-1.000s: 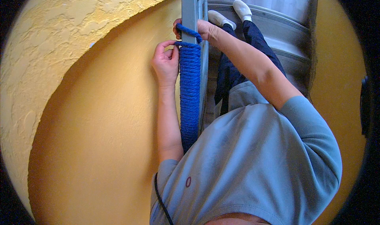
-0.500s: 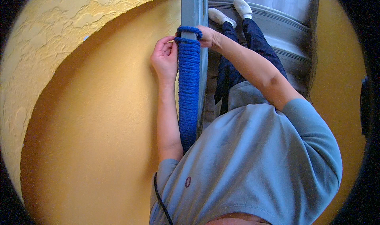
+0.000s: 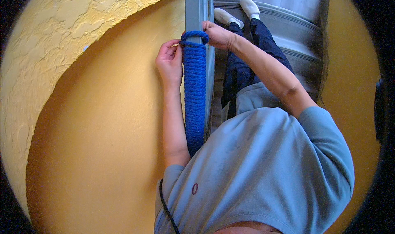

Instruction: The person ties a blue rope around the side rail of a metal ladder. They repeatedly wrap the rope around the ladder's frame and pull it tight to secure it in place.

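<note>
Thick blue rope (image 3: 194,86) is wound in tight, side-by-side turns around a grey handrail (image 3: 192,11). At the far end of the winding, a looser loop of the rope goes around the bare rail, close to the last turns. My left hand (image 3: 169,61) is at the left side of the rail, its thumb and fingertips pinched on the rope at the end of the winding. On the right side, my right hand (image 3: 218,35) is closed at the loop, gripping the rope; its fingertips are partly hidden by the rail.
A yellow wall (image 3: 107,131) with a rough, curved upper edge stands close on the left. Curved grey stairs (image 3: 284,32) lie to the right, with my white shoes (image 3: 249,7) on them. Another yellow wall (image 3: 349,69) bounds the far right.
The loose loop has come nearer to the wound turns, narrowing the gap. My right hand has shifted slightly and its fingers are more curled. My left hand stays almost in place.
</note>
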{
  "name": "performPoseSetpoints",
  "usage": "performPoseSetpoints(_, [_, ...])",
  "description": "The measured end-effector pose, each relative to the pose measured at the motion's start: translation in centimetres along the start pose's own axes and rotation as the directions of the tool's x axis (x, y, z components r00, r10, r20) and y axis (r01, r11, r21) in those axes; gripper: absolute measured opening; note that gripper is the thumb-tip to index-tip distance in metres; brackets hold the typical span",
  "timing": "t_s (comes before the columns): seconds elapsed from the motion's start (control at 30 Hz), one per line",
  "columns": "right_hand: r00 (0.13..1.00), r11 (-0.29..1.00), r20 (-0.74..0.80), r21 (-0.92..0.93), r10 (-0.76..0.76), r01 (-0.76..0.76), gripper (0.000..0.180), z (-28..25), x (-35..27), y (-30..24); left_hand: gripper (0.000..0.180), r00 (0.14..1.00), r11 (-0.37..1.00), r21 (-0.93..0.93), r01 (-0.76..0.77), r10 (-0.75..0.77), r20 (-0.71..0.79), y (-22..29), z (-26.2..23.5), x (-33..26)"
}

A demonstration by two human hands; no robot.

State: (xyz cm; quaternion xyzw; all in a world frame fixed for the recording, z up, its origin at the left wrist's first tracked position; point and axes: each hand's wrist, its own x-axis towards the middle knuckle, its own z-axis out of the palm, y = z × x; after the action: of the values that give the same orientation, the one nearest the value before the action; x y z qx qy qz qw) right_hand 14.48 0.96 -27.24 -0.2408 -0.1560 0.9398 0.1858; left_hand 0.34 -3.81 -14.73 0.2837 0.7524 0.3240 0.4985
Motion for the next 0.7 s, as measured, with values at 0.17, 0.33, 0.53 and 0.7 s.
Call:
performPoseSetpoints(0.17, [0.994, 0.958, -0.107, 0.288, 0.037, -0.005, 0.016, 1.4, -0.6, -1.1, 0.019, 0.997, 0.995, 0.066, -0.072, 0.073, -0.020, 0.6, 0.5, 0.1])
performPoseSetpoints(0.33, [0.989, 0.992, 0.148, 0.122, -0.002, -0.016, 0.020, -0.4, -0.6, -1.2, 0.019, 0.999, 0.997, 0.075, -0.035, 0.038, -0.027, 0.8, 0.6, 0.1])
performPoseSetpoints(0.53, [0.930, 0.791, 0.365, 0.580, -0.039, -0.194, 0.030, -0.7, -1.4, -1.9, 0.015, 0.998, 0.998, 0.022, -0.057, 0.057, -0.013, 0.6, 0.7, -0.1])
performPoseSetpoints(0.7, [0.960, 0.766, 0.108, 0.583, 0.257, -0.271, 0.048, 1.7, -1.8, -4.4, 0.013, 0.998, 0.998, -0.018, -0.065, 0.064, -0.020, 0.5, 0.9, 0.0])
